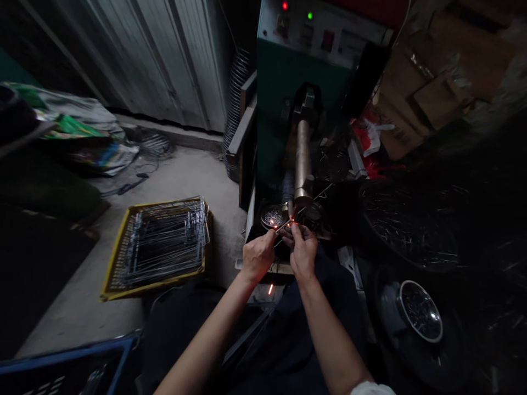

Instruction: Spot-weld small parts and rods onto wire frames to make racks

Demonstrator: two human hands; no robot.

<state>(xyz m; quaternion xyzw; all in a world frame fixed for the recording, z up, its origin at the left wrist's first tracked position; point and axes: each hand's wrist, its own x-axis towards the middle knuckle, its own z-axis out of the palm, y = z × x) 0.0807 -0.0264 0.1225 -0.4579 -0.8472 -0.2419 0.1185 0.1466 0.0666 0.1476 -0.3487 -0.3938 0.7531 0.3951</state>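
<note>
Under the electrode of a spot welding machine (303, 159), both of my hands meet, and orange sparks glow at the fingertips. My left hand (258, 254) is closed on a thin metal wire (282, 225) that slants up to the electrode tip. Close beside it, my right hand (303, 251) is closed in a pinch just below the tip; what its fingers hold is too small and dark to make out. A round dish of small metal pieces (272, 215) stands just beyond my left hand. One bright spark streak falls below the hands.
On the floor at left stands a yellow crate (117, 249) with bent wire frames (168, 241). A blue crate (119, 345) is at lower left. At right are a shiny bowl of small parts (420, 311) and a dark tub with wire pieces (411, 225). Cardboard (401, 120) lies behind.
</note>
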